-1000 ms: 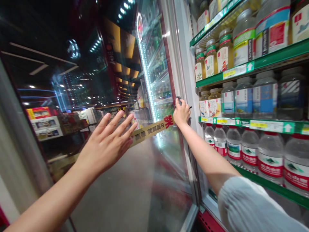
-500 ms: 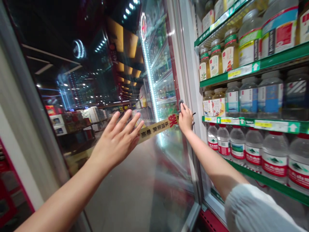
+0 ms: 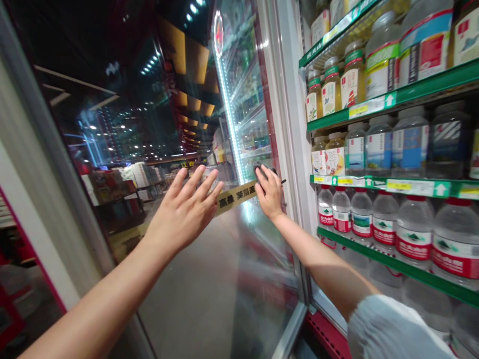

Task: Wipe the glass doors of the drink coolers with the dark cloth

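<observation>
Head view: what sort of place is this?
Likely a shop or supermarket: bottles line the shelves, what look like price tags run along the shelf edges, and a glass door stands open beside them.

Stands swung open as a tall, clear glass door [image 3: 213,254], leaning at a slant, with a grey metal frame [image 3: 75,219] down its side and a big flat pane, shiny and easy to see through. Wears a long tan strip [image 3: 232,200] stuck flat across the middle of the glass, marked with big dark letters and sloping up toward the right. Includes a small dark thing [image 3: 257,166] near the right edge, partly covered and too blurry to name.
</observation>
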Motion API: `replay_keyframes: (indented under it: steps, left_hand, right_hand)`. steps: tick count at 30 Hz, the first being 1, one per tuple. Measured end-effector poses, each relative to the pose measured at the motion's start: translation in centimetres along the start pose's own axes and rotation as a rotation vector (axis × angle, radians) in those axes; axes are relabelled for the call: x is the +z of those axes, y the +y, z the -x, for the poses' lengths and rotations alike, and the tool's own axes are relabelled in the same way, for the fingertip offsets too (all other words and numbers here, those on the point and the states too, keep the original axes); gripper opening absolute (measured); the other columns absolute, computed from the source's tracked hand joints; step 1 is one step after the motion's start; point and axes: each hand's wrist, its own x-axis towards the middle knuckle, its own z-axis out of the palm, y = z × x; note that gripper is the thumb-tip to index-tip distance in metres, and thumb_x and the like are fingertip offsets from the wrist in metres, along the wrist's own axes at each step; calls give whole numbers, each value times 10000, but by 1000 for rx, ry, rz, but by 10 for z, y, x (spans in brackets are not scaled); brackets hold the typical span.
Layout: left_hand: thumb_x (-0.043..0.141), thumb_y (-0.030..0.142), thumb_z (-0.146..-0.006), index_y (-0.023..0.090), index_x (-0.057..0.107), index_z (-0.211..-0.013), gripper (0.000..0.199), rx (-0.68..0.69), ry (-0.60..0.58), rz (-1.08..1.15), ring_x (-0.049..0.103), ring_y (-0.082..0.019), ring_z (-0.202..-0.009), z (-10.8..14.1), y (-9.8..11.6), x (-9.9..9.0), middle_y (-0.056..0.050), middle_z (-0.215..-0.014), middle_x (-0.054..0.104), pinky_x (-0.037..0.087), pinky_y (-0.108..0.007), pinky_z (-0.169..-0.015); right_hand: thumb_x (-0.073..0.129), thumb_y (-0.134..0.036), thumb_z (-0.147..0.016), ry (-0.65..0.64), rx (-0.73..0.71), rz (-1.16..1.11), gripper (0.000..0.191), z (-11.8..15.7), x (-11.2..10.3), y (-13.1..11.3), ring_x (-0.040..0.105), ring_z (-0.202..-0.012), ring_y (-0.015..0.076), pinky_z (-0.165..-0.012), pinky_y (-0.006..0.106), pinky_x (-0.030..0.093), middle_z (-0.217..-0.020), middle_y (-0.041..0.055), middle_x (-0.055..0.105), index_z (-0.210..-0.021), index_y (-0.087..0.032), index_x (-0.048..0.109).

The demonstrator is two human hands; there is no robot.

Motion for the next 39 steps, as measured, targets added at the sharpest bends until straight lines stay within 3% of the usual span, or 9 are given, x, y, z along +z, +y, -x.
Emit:
replay_keyframes:
  steps: [3, 9, 13, 17, 23, 27, 30, 36, 39]
  left_hand:
    - [584, 244, -968, 226, 507, -1473, 511, -2, 2, 12, 317, -315, -1528, 1, 1, 0, -105, -1576, 487, 285, -606, -1254]
    - [554, 251, -989, 198, 520, -1454, 470, 0, -15, -24, 324, -319, -1525, 2, 3, 1, -114, -1583, 472, 292, -614, -1248]
    - [561, 247, -977, 232, 508, -1469, 496, -15, -23, 20, 315, -312, -1530, 2, 2, 1, -96, -1596, 457, 290, -622, -1248]
    - [545, 245, -983, 212, 514, -1466, 485, -20, -40, 20, 329, -320, -1525, 2, 2, 1, -107, -1590, 465, 296, -626, -1243]
    - [551, 254, -977, 215, 528, -1455, 480, -29, -57, 8, 338, -304, -1527, 4, 1, 1, -101, -1581, 482, 280, -610, -1253]
    - [545, 256, -975, 201, 544, -1444, 473, -24, -86, 14, 361, -298, -1519, 7, -3, 2, -110, -1589, 468, 275, -592, -1260]
    - [564, 233, -951, 196, 563, -1434, 484, -20, -100, 50, 388, -285, -1507, 10, -7, 3, -120, -1572, 489, 256, -576, -1271]
    - [528, 210, -960, 191, 637, -1351, 406, -19, -94, 49, 439, -277, -1478, 18, -14, 11, -138, -1535, 534, 285, -575, -1261]
    - [528, 218, -968, 190, 668, -1304, 366, -25, -76, 52, 461, -275, -1463, 19, -19, 18, -150, -1507, 563, 315, -556, -1251]
  right_hand:
    - [433, -281, -1015, -62, -79, -43, 449, 23, -9, 4, 469, -1402, 220, -1191, 444, 371, -1505, 62, 563, -1430, -308, 601]
    - [398, -266, -1019, 108, 128, 25, 484, 3, 5, 3, 502, -1363, 242, -1160, 492, 394, -1484, 112, 572, -1479, -270, 551]
    - [447, -237, -1018, -12, -98, -13, 465, 30, 1, -29, 453, -1410, 231, -1188, 455, 380, -1506, 65, 565, -1456, -320, 578]
    - [472, -211, -1010, -66, -194, -64, 439, 63, -10, -27, 497, -1369, 227, -1146, 450, 433, -1413, 53, 639, -1391, -355, 638]
    - [421, -219, -1021, 83, 36, -11, 486, 28, 7, -47, 496, -1350, 242, -1150, 484, 409, -1491, 104, 565, -1484, -296, 548]
    - [466, -182, -1003, -21, -108, -31, 500, 45, 3, -82, 462, -1384, 233, -1168, 440, 385, -1516, 51, 554, -1467, -342, 562]
    - [495, -158, -990, -88, -228, -51, 478, 62, -5, -80, 493, -1358, 219, -1147, 410, 399, -1453, 26, 613, -1397, -375, 624]
    - [452, -186, -990, 90, 78, 16, 488, 40, 14, -84, 505, -1295, 250, -1106, 463, 418, -1459, 78, 594, -1437, -318, 596]
    - [475, -155, -973, -6, -27, 41, 519, 51, 19, -110, 488, -1328, 237, -1119, 437, 393, -1484, 50, 584, -1442, -345, 587]
